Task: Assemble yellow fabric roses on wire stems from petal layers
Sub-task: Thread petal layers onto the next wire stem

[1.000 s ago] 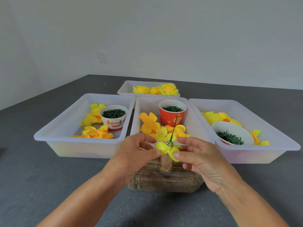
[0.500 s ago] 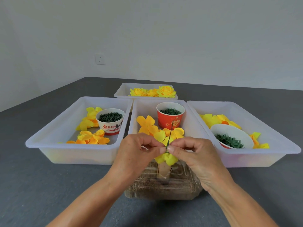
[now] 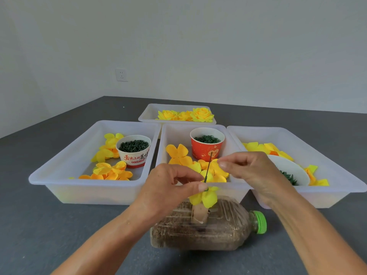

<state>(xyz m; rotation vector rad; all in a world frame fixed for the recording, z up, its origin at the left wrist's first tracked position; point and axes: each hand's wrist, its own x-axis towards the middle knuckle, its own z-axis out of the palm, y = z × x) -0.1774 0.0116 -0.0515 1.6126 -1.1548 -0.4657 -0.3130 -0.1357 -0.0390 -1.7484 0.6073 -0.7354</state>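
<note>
A thin green wire stem (image 3: pixel 208 167) stands almost straight up, its long way running up and down, with the top tipped a little to the right. A yellow petal layer (image 3: pixel 204 197) sits on the stem low down, and its petals hang downward. The stem rises from a small paper tube (image 3: pixel 199 214) that sticks out of a plastic bottle (image 3: pixel 208 227). The bottle lies on its side on the grey surface (image 3: pixel 59 225), with its green cap (image 3: pixel 260 222) pointing right.

The left hand (image 3: pixel 168 187) pinches the stem just above the petal layer with thumb and first finger. The right hand (image 3: pixel 246 169) is right of the stem, its thumb and first finger pressed together near the stem's top. I cannot tell if it touches the wire.

Just behind the bottle is a middle tray (image 3: pixel 198 130) with loose yellow petals (image 3: pixel 178 153) and a red cup (image 3: pixel 206 145). Left of the bottle is another tray (image 3: pixel 65 161) with a white cup (image 3: pixel 134 150). Far behind the bottle, a tray holds finished yellow roses (image 3: pixel 200 115).
</note>
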